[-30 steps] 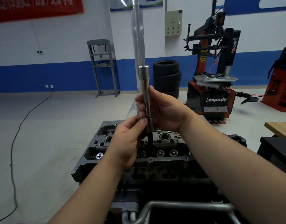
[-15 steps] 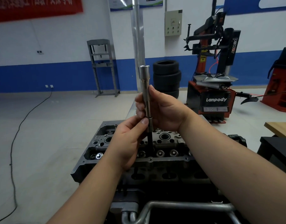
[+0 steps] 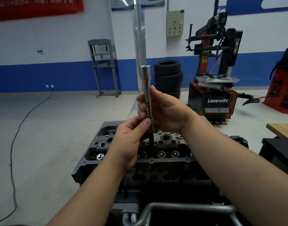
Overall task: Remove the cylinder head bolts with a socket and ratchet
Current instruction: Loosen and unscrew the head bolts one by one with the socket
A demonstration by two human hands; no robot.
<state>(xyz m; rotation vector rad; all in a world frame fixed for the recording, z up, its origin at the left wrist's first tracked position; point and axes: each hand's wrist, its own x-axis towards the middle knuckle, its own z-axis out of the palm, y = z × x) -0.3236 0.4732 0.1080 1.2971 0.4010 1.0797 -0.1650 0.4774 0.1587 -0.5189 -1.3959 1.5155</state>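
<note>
A long silver extension bar with a socket point(image 3: 147, 93) stands upright above the dark cylinder head point(image 3: 166, 144). A black bolt shank point(image 3: 151, 141) hangs from the socket's lower end, down toward the head. My right hand point(image 3: 166, 111) wraps the bar's middle. My left hand point(image 3: 132, 141) pinches the socket's lower end with thumb and fingers. The bolt's lower tip is hidden among the head's bores. No ratchet handle is in view.
The engine sits on a stand with a grey metal tube frame point(image 3: 180, 207) at the bottom. A black table point(image 3: 280, 152) and wooden bench point(image 3: 281, 129) are at right. Behind stand a red tyre changer point(image 3: 216, 88), stacked tyres point(image 3: 168, 79), a grey press frame point(image 3: 104, 67) and a floor cable point(image 3: 22, 121).
The bar and both hands have risen very slightly; otherwise the grip and pose are the same.
</note>
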